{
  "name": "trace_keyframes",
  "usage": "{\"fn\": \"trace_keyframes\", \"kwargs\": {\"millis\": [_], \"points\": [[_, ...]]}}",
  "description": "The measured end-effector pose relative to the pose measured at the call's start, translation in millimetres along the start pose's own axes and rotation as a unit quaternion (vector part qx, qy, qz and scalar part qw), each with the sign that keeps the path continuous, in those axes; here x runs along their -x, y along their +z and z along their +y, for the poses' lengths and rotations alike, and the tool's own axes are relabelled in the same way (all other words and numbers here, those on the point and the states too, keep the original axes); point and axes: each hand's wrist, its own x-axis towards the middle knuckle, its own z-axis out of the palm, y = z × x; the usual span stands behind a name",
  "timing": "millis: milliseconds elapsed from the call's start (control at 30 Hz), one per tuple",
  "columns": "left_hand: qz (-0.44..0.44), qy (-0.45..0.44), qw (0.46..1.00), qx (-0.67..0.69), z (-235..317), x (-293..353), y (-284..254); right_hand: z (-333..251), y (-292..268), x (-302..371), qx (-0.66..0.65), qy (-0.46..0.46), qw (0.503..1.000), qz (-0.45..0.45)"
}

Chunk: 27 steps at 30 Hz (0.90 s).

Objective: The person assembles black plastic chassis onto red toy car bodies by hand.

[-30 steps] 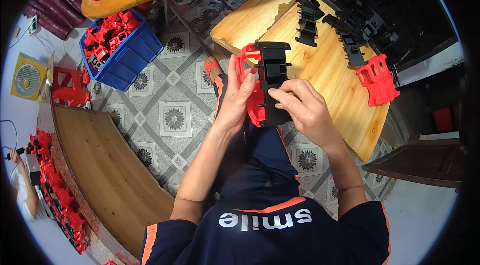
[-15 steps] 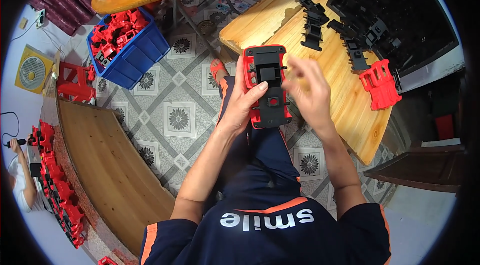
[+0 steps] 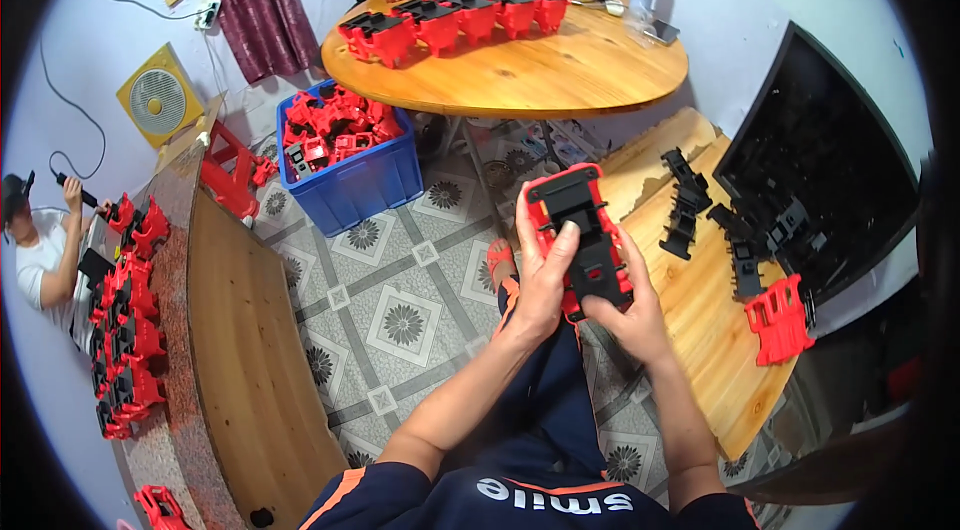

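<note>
Up close, both hands grip one moulded part over the person's lap: a red plastic housing [image 3: 582,235] with a black plastic insert [image 3: 590,242] seated in its face. The left hand [image 3: 543,275] wraps the housing's left edge, fingers curled behind and thumb laid across the black insert. The right hand [image 3: 632,315] closes round the lower right corner, thumb pressing the insert's bottom end. The housing looks smooth and hard, roughly rectangular with rounded corners; the insert is matte with stepped cut-outs.

To the right lies a pale wooden board [image 3: 700,310] with visible grain, carrying loose black clips [image 3: 683,205] and one ribbed red bracket [image 3: 780,318]. Beyond it a large black bin [image 3: 830,170] holds more black parts. Ahead, a blue plastic crate [image 3: 355,185] with ridged walls is heaped with red housings, standing on patterned floor tiles [image 3: 405,320]. A round varnished wooden table [image 3: 530,70] bears a row of assembled red housings [image 3: 450,15]. At left, a speckled stone-topped bench [image 3: 175,260] carries more red units, beside a long wooden plank [image 3: 250,360]. A square yellow fan [image 3: 160,105] leans against the wall, near a dark red curtain [image 3: 260,0].
</note>
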Motion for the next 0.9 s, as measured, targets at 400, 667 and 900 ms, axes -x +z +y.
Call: {"fn": "trace_keyframes", "kwargs": {"millis": [400, 667, 900], "points": [[0.167, 0.386, 0.64, -0.643, 141, -204, -113, -55, -5, -181, -0.138, -0.035, 0.989, 0.031], [0.117, 0.407, 0.571, -0.704, 187, -385, -230, -111, 53, -410, -0.071, -0.143, 0.987, -0.032], [0.068, 0.421, 0.545, -0.722, 260, -490, -312, -71, 134, -675, 0.119, -0.069, 0.986, -0.093]]}}
